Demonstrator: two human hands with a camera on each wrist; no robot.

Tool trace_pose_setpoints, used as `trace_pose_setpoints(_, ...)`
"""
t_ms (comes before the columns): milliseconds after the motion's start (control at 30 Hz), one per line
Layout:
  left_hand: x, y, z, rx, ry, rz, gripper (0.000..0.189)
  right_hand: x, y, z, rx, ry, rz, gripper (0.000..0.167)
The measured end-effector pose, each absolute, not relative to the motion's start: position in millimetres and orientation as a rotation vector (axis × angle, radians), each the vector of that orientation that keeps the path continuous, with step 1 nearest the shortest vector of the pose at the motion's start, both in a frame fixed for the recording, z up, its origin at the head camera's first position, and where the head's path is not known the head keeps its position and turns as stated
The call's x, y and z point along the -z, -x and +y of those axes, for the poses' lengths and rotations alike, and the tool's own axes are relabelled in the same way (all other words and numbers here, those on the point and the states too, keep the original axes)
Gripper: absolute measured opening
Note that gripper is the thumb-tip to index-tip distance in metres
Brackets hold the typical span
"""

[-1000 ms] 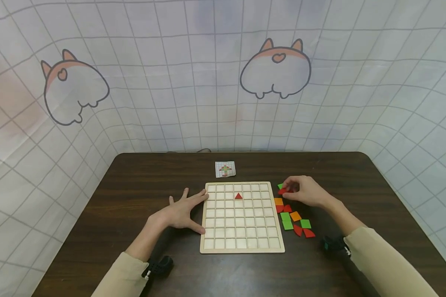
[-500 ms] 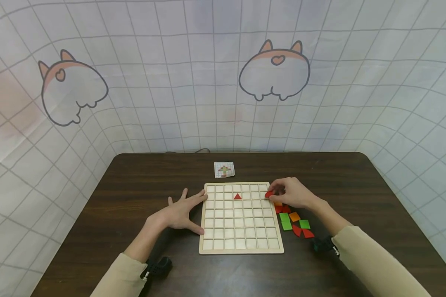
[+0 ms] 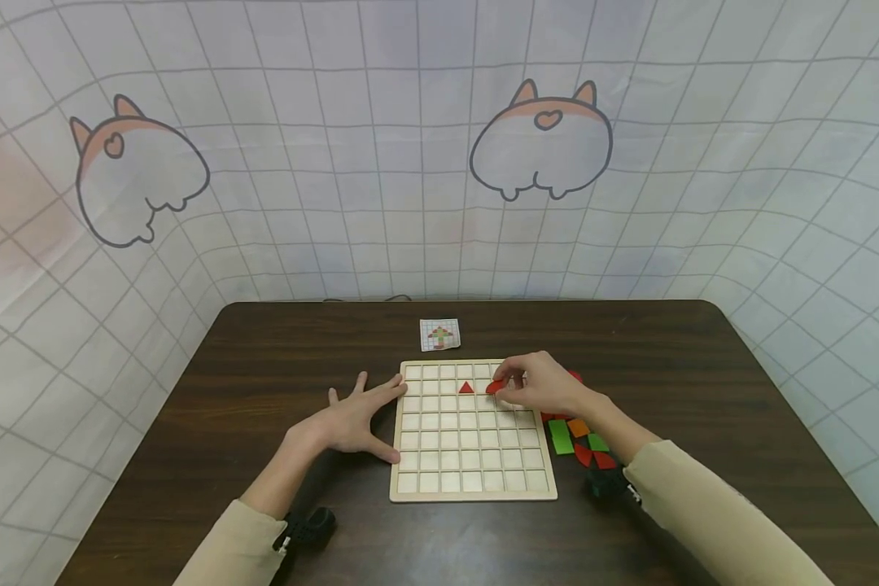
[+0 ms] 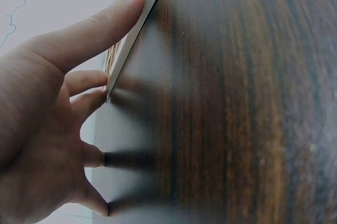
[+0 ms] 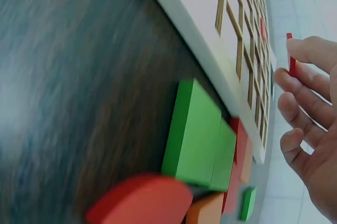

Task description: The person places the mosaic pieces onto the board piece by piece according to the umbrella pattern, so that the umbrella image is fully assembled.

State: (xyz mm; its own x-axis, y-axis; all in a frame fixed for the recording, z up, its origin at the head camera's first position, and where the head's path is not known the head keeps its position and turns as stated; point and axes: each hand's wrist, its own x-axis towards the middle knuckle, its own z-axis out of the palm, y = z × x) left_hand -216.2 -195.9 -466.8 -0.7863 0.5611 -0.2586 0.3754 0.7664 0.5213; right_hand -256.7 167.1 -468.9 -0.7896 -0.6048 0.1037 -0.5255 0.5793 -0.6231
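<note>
A pale wooden grid board (image 3: 473, 495) lies on the dark table, with a red triangle tile (image 3: 466, 388) in one of its upper cells. My left hand (image 3: 347, 422) is spread at the board's left side, thumb and fingertips touching its edge; the left wrist view shows the thumb (image 4: 113, 27) on the frame. Over the upper right of the board, my right hand (image 3: 542, 386) pinches a red tile (image 3: 494, 387) between thumb and fingers. In the right wrist view that thin red tile (image 5: 291, 56) appears edge-on, above the grid.
Right of the board lie loose tiles: green squares (image 3: 560, 437), an orange square (image 3: 579, 427) and red pieces (image 3: 604, 461). My right forearm partly covers this group. A small pattern card (image 3: 439, 334) with a coloured figure lies behind the board. A white grid-patterned curtain (image 3: 439, 163) hangs beyond the table.
My right hand has carried the red tile leftward from the loose tiles to over the board's upper right. The left hand has stayed at the board's left edge.
</note>
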Motion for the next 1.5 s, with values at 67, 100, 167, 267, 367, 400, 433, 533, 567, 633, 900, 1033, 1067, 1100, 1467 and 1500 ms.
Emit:
trace_pose_setpoints(67,466,216,-196,-0.633,-0.708,2.562,0.112,468,256,161,0.994,0.987,2.686,0.017)
trace_pose_setpoints(100,466,216,-196,-0.635,-0.707,2.563,0.112,468,256,159,0.997,0.995,2.684,0.017)
trace_pose_setpoints(167,466,216,-196,-0.635,-0.705,2.565,0.113,468,256,154,0.994,0.996,2.683,0.016)
trace_pose_setpoints(267,466,216,-195,-0.637,-0.703,2.565,0.113,468,255,146,0.976,0.991,2.692,0.015)
trace_pose_setpoints(367,467,216,-195,-0.632,-0.705,2.564,0.113,469,255,138,0.953,0.984,2.709,0.016)
trace_pose_setpoints(400,467,216,-196,-0.63,-0.706,2.564,0.113,469,255,135,0.944,0.989,2.715,0.016)
trace_pose_setpoints(433,467,216,-196,-0.627,-0.707,2.564,0.113,470,255,133,0.94,0.996,2.717,0.016)
trace_pose_setpoints(533,467,216,-197,-0.614,-0.71,2.567,0.113,470,255,125,0.922,1.012,2.725,0.017)
trace_pose_setpoints(567,467,216,-197,-0.611,-0.709,2.568,0.113,471,255,123,0.919,1.018,2.724,0.017)
trace_pose_setpoints(633,467,216,-198,-0.604,-0.709,2.569,0.113,471,256,119,0.918,1.025,2.717,0.017)
trace_pose_setpoints(900,469,216,-198,-0.598,-0.705,2.57,0.113,472,253,106,0.883,1.012,2.729,0.019)
trace_pose_setpoints(1033,470,216,-198,-0.603,-0.7,2.571,0.113,474,252,103,0.865,1.031,2.749,0.018)
trace_pose_setpoints(1067,470,216,-198,-0.604,-0.698,2.571,0.113,474,252,102,0.863,1.038,2.749,0.018)
trace_pose_setpoints(1100,470,217,-198,-0.606,-0.696,2.57,0.113,473,251,101,0.867,1.051,2.748,0.018)
trace_pose_setpoints(1467,468,216,-199,-0.62,-0.718,2.558,0.111,473,252,93,0.816,1.128,2.747,0.016)
trace_pose_setpoints(1500,468,216,-199,-0.622,-0.721,2.556,0.111,474,252,93,0.812,1.124,2.74,0.015)
